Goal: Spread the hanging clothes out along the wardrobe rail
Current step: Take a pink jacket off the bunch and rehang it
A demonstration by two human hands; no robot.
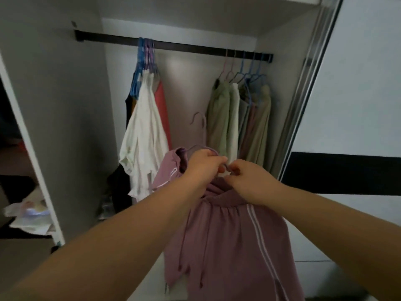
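Clothes on hangers are the subject; one item, a mauve garment [234,235] with white side stripes and drawcords, is off the rail and held low in front of the open wardrobe. Left hand [202,165] grips the waistband and the grey hanger [200,124] at its shoulder; right hand [245,178] pinches the hanger wire and the fabric just beside it, fingertips of both hands nearly touching. Both grips narrow, closed on hanger and cloth. Hanger hook stands free above the hands, not on anything. Garment looks soft, light and limp, so it will sag and may slide off the wire; judgement: best taken by the hanger neck below the hook, not by the cloth. Above, the dark rail [184,47] carries two tight bunches: a white and red group [145,127] on blue and purple hangers left of centre, a green and beige group [240,120] at the right end. Bare rail lies between them, where the held piece could go.
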